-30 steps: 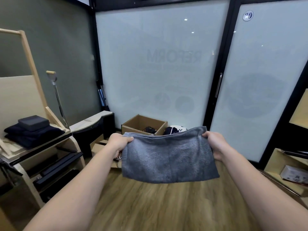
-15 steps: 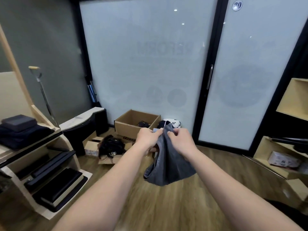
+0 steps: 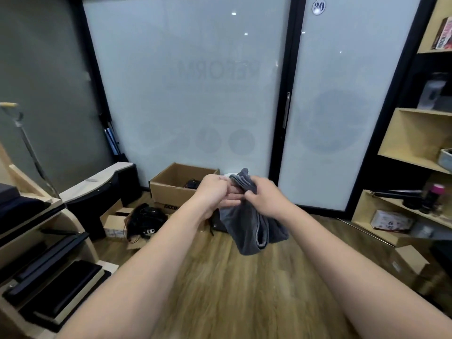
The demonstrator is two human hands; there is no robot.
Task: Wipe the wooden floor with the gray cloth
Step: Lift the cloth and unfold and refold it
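Illumination is moderate and diffuse. The frosted glass panels (image 3: 190, 94) are the brightest area; small ceiling-light reflections appear as white spots high on them. The wall left of the panels is dim. Shadows on the wooden floor (image 3: 232, 289) below are soft. Motion blur softens the whole frame. Wide-angle distortion bends the door frames and shelves toward the edges.

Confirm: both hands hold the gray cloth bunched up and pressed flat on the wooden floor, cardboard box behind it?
Not quite. The head view shows the gray cloth held up in the air, hanging above the wooden floor, not pressed on it. The rest stands: left hand and right hand both hold it bunched, with the cardboard box behind.
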